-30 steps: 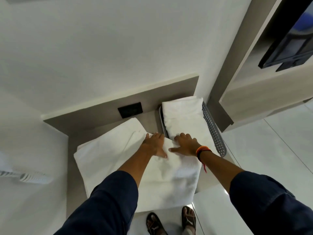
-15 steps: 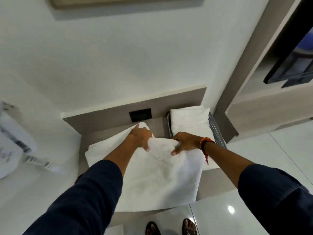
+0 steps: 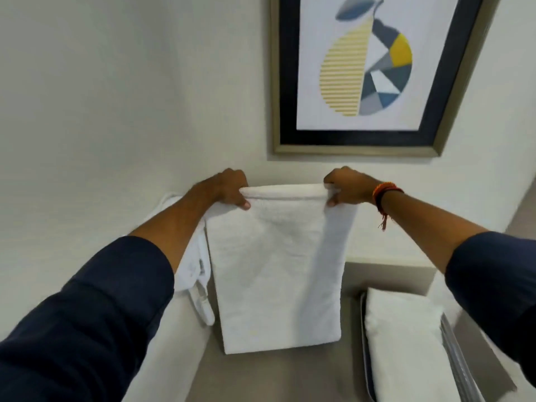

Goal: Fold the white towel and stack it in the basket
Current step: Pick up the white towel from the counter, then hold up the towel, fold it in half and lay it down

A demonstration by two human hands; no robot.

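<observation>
A white towel (image 3: 275, 271) hangs in the air, folded over at its top edge, with its lower edge just above the grey table surface (image 3: 278, 378). My left hand (image 3: 229, 188) grips its top left corner. My right hand (image 3: 346, 187), with an orange wristband, grips its top right corner. At the lower right stands the grey perforated basket (image 3: 452, 352) with a folded white towel (image 3: 403, 343) inside it.
A framed pear picture (image 3: 368, 71) hangs on the wall above my hands. A white object with a cord (image 3: 200, 285) hangs at the left behind the towel. The wall ledge (image 3: 391, 271) runs behind the basket.
The towel lay flat on the table under my hands; both hands have gripped its far edge and lifted it up. The view has tilted upward to the wall.
</observation>
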